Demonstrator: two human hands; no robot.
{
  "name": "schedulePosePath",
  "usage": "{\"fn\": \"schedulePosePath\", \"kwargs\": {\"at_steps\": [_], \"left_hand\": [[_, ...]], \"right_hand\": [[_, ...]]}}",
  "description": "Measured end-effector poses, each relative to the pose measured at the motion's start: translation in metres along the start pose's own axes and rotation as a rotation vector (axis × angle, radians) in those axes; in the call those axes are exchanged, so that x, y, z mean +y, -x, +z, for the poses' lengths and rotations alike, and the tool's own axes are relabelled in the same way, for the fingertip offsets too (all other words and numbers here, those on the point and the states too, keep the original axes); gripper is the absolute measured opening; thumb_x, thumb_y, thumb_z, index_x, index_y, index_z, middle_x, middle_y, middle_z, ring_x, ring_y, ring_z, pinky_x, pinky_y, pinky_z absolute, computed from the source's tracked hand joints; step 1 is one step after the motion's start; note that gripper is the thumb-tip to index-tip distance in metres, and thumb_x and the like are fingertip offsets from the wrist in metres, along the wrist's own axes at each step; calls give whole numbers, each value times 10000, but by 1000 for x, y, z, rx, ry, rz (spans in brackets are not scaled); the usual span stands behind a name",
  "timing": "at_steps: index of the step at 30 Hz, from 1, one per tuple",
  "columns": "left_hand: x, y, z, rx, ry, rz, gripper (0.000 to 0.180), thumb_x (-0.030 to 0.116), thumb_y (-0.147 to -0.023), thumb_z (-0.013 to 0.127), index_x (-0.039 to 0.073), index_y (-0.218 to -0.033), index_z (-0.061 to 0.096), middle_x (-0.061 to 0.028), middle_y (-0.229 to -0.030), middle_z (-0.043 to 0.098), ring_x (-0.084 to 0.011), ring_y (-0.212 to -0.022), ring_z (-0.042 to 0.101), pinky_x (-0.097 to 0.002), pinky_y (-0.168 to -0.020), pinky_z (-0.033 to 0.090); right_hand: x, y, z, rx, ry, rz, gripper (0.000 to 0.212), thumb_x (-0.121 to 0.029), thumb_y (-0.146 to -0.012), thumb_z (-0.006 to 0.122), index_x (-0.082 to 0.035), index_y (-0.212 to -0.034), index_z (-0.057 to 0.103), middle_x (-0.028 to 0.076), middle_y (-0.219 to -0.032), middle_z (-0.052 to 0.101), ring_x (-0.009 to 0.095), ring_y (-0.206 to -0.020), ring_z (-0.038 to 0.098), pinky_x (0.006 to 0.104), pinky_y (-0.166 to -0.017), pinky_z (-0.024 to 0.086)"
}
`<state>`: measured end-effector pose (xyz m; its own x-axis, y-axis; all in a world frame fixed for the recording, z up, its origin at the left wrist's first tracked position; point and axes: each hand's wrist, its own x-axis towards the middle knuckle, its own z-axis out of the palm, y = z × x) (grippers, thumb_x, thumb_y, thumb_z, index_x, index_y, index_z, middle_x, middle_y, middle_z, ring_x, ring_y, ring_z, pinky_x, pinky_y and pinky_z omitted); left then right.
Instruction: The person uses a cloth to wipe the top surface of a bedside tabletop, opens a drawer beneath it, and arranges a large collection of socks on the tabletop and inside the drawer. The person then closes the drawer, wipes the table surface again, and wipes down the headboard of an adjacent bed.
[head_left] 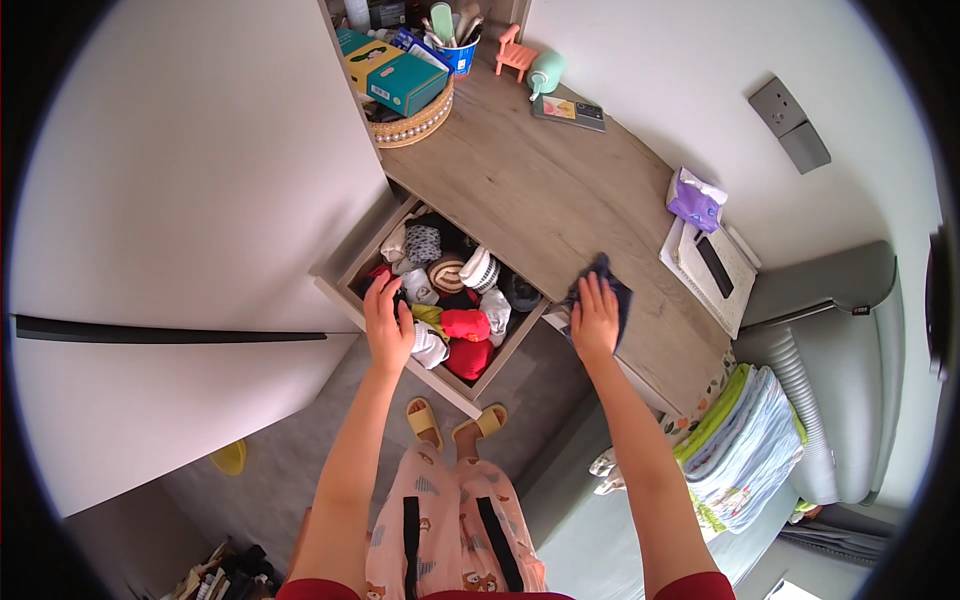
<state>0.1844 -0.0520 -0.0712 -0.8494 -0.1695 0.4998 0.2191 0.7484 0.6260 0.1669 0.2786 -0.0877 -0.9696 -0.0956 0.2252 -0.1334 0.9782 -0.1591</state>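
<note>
An open drawer (480, 392) is filled with rolled socks and small clothes, among them a red roll (468, 358), a brown-and-cream striped roll (446, 272) and a grey patterned roll (423, 243). At its left side my left hand (388, 325) reaches in, fingers curved round a dark rolled sock (398, 299), mostly hidden by the hand. On the desk edge to the right, a dark navy cloth (617, 300) lies crumpled. My right hand (594, 318) rests flat on it with the fingers stretched out.
Above the drawer spreads the wooden desktop (540, 190). It bears a woven basket (415, 128), a phone (570, 112) and a notebook (712, 275). A white cabinet (200, 200) stands at left; folded towels (745, 440) lie on a grey seat at right.
</note>
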Motion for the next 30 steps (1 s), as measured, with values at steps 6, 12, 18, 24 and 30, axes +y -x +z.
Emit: {"fn": "schedulePosePath", "kwargs": {"at_steps": [6, 12, 18, 24, 30], "left_hand": [[30, 64, 19, -190, 890, -505, 327, 163, -897, 477, 46, -1202, 467, -111, -1200, 515, -235, -1103, 498, -350, -937, 398], [56, 118, -26, -27, 1709, -1195, 512, 415, -916, 422, 85, -1306, 399, -89, -1284, 473, -216, -1193, 453, -368, -1020, 352], [9, 142, -61, 405, 1735, -1100, 502, 417, -903, 437, 87, -1282, 440, -79, -1240, 513, -217, -1106, 517, -373, -947, 420], [-23, 141, 52, 86, 358, -948, 642, 256, -934, 414, -64, -1392, 98, -271, -1425, 190, -339, -1344, 181, -357, -1086, 158], [-108, 22, 18, 346, 287, -707, 579, 196, -915, 439, -81, -1354, 182, -271, -1344, 329, -366, -1244, 340, -373, -1042, 245]], "right_hand": [[-104, 13, -16, -266, -1221, 295, 400, 0, -752, 370, 9, -1083, 594, 104, -1007, 646, 146, -821, 588, 245, -750, 455], [-206, 59, -48, -303, -1279, -174, 492, -208, -807, 539, 1, -1245, 460, 186, -1319, 431, 315, -1305, 309, 404, -1070, 192], [-198, 71, -17, -40, -833, 233, 181, -109, -837, 521, 5, -960, 590, 157, -940, 606, 330, -891, 576, 383, -780, 462], [-224, 91, 10, -446, -324, 72, 346, -284, -894, 441, -16, -755, 610, 143, -735, 601, 328, -692, 599, 418, -630, 485], [-218, 84, 4, -627, -282, 176, 408, -313, -931, 376, -28, -769, 618, 155, -735, 614, 342, -685, 605, 425, -625, 487]]}}
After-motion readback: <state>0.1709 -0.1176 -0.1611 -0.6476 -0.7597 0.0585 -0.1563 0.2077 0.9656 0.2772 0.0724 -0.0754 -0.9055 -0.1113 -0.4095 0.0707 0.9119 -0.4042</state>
